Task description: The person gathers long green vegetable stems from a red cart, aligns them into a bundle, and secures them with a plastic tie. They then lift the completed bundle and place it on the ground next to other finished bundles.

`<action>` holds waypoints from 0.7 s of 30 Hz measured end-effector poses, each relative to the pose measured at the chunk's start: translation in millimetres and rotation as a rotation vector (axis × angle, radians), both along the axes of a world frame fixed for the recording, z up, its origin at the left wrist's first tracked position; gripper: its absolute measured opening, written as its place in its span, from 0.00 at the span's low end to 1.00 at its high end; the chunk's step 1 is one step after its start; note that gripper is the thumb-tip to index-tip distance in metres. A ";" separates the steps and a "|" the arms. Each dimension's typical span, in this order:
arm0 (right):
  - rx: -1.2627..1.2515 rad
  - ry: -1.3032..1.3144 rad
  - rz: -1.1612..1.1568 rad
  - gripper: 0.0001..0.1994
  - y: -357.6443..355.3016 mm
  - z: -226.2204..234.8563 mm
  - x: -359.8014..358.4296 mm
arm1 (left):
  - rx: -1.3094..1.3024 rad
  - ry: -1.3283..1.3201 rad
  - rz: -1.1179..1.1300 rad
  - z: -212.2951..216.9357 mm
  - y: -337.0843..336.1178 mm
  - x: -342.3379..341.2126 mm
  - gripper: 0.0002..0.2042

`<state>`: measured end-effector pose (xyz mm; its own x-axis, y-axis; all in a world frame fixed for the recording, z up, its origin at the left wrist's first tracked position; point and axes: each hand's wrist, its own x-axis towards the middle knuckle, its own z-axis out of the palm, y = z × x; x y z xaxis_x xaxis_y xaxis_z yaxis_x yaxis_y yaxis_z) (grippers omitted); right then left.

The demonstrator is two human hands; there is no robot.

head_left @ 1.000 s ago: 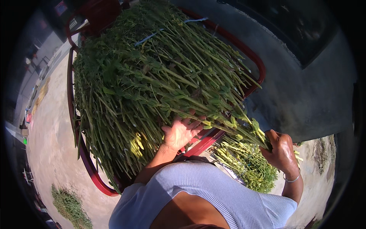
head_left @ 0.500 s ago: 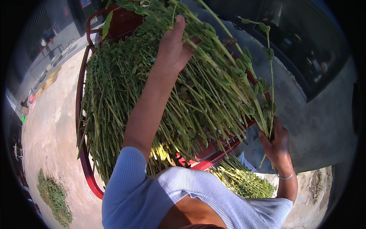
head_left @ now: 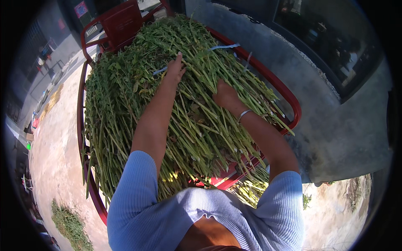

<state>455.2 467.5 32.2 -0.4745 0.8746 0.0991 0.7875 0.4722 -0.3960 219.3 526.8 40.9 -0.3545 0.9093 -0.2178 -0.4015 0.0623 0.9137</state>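
A thick heap of green stalks (head_left: 201, 138), probably sesame, fills a red metal cart bed (head_left: 295, 106). Their cut ends point toward me and the leafy tops lie at the far side. My left hand (head_left: 175, 71) rests on the top of the heap, fingers apart, beside a pale strip (head_left: 160, 71). Just to its right, my right hand (head_left: 226, 95) is closed around some stalks lying on the heap; its fingertips are partly hidden. Another pale strip (head_left: 224, 46) crosses the stalks farther back, near the right rail.
A red seat back (head_left: 121, 25) rises at the cart's far left end. The grey wall (head_left: 331, 146) with a dark window stands close on the right. More stalks (head_left: 247, 192) lie on the ground below the cart's near edge. A small plant pile (head_left: 71, 226) lies on the concrete at left.
The stalks held up on the right now lie on the heap. My right hand has swung inward and forward from the right side; my left hand has come down onto the heap.
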 end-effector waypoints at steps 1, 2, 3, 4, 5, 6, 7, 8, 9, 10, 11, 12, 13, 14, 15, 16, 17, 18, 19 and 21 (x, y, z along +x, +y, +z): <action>0.021 0.009 0.023 0.33 1.3 -5.6 -3.2 | 0.055 0.026 -0.012 -14.6 -0.4 -8.8 0.40; -0.026 0.007 0.016 0.33 2.0 -3.8 -4.6 | 0.102 0.045 -0.021 -27.5 -2.6 -15.4 0.41; -0.075 0.005 -0.001 0.34 -1.1 3.8 -2.2 | 0.111 0.032 -0.026 -23.1 -7.6 -12.8 0.40; -0.125 0.003 -0.018 0.34 -3.7 8.1 0.7 | 0.096 0.053 -0.055 -22.2 -10.0 -9.5 0.40; -0.096 0.013 0.001 0.36 -6.2 10.7 2.4 | 0.089 0.079 -0.080 -19.1 -9.4 -10.2 0.40; -0.092 0.022 0.019 0.36 -8.8 14.3 1.7 | 0.081 0.105 -0.105 -17.9 -8.1 -11.8 0.41; -0.089 0.032 0.036 0.36 -12.2 19.3 1.0 | 0.074 0.126 -0.117 -17.3 -6.3 -14.4 0.42; -0.085 0.039 0.044 0.36 -14.2 20.9 3.0 | 0.059 0.162 -0.121 -15.5 -5.8 -11.8 0.42; -0.006 0.059 0.087 0.36 -16.4 20.6 4.3 | 0.043 0.197 -0.126 -13.5 -5.2 -9.4 0.43; 0.074 -0.017 0.083 0.34 -19.2 23.4 3.7 | 0.027 0.232 -0.133 -11.7 -4.1 -6.4 0.43; 0.150 -0.089 0.086 0.33 -27.3 33.5 -2.2 | 0.021 0.269 -0.139 -12.1 -5.0 -9.3 0.45; 0.218 -0.166 0.079 0.31 -34.3 36.5 -3.7 | 0.020 0.274 -0.129 -12.7 -5.3 -8.3 0.46; 0.292 -0.186 0.102 0.28 -34.6 33.9 -4.6 | 0.018 0.280 -0.118 -12.2 -5.2 -8.9 0.46; 0.368 -0.206 0.126 0.25 -31.6 32.4 -4.7 | 0.017 0.286 -0.107 -11.7 -8.6 -8.0 0.47; 0.451 -0.222 0.148 0.22 -26.4 33.7 -4.9 | 0.013 0.302 -0.115 -10.7 -10.0 -8.7 0.46; 0.417 -0.186 0.157 0.18 -23.2 35.2 -3.8 | 0.016 0.309 -0.123 -11.2 -12.8 -8.2 0.46; 0.390 -0.152 0.171 0.14 -19.0 38.3 -5.3 | 0.025 0.313 -0.126 -11.8 -14.4 -10.9 0.46; 0.364 -0.117 0.187 0.11 -16.2 41.1 -6.9 | 0.034 0.319 -0.126 -13.4 -16.6 -12.7 0.45; 0.325 -0.095 0.145 0.10 -15.6 44.3 -9.2 | 0.047 0.307 -0.128 -17.1 -19.4 -13.2 0.44; 0.254 -0.043 0.063 0.08 -8.9 52.7 -13.7 | 0.002 0.345 -0.126 -9.0 -28.4 -6.0 0.39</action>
<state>441.6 458.6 84.9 -0.5354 0.7932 0.2900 0.7673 0.6004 -0.2255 213.3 498.4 31.8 -0.2916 0.9510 -0.1026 -0.0585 0.0893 0.9943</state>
